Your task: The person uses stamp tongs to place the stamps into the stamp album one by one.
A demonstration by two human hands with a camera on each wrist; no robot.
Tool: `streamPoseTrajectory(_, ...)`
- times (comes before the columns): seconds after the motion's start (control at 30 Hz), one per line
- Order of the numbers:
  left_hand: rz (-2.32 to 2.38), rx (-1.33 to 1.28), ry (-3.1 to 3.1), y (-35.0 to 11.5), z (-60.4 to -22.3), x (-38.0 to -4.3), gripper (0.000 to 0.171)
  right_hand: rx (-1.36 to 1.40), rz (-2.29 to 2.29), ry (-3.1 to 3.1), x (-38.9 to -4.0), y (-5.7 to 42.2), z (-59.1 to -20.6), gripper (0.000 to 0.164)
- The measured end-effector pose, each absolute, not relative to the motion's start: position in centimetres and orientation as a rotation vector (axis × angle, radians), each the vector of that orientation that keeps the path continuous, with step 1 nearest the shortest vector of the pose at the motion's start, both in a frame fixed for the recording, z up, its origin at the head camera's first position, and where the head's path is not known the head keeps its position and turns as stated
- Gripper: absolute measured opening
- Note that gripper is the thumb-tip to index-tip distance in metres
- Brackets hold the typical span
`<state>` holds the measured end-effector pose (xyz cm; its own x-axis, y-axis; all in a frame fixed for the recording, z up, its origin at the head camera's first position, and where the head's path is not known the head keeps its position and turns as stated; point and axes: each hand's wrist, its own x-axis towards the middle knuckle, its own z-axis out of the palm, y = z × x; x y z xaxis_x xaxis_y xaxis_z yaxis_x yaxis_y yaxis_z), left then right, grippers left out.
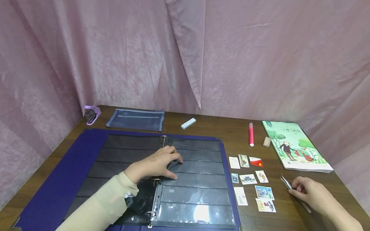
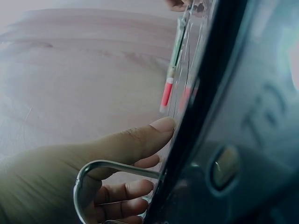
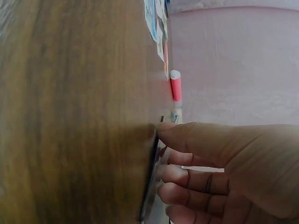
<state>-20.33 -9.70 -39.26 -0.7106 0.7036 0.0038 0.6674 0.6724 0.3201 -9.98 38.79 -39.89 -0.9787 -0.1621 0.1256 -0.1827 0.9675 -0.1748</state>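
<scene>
An open stamp album [image 1: 196, 179] with dark pocketed pages and a blue cover lies on the table. My left hand [image 1: 157, 162] rests over its right-hand page beside the ring binding, thumb and fingers spread apart. In the left wrist view, the thumb [image 2: 145, 137] touches the page and a metal ring [image 2: 112, 163] crosses in front of the hand. To the right, my right hand [image 1: 312, 192] pinches metal tweezers [image 1: 285, 183] low over the table. The right wrist view has the thumb [image 3: 187, 135] on the tweezers [image 3: 150, 182] and the other fingers curled behind.
Several loose stamps [image 1: 248, 179] lie between album and tweezers. Behind them are a pink marker [image 1: 251, 134], a small beige eraser-like block [image 1: 267, 141] and a green book [image 1: 297, 146]. A zip pouch [image 1: 136, 119], a white block [image 1: 188, 123] and a purple tape dispenser [image 1: 92, 115] line the back.
</scene>
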Motion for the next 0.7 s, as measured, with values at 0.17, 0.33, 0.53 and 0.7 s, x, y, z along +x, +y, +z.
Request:
streamPoseTrajectory(0.17,0.447,1.138,2.762,-9.8,-39.2,-20.3,0.051,0.258,0.241,-2.993,-10.1,38.7,-40.1,0.024)
streamPoseTrajectory(0.33,0.449,1.147,2.764,-9.6,-39.1,-20.2,0.051,0.266,0.217,-2.959,-9.8,38.8,-40.4,0.027)
streamPoseTrajectory(0.53,0.439,1.136,2.769,-9.6,-39.0,-20.1,0.051,0.234,0.185,-3.018,-9.8,38.8,-39.7,0.021)
streamPoseTrajectory(0.7,0.437,1.140,2.776,-9.7,-39.1,-20.2,0.051,0.166,0.140,-3.104,-9.9,38.7,-38.7,0.015)
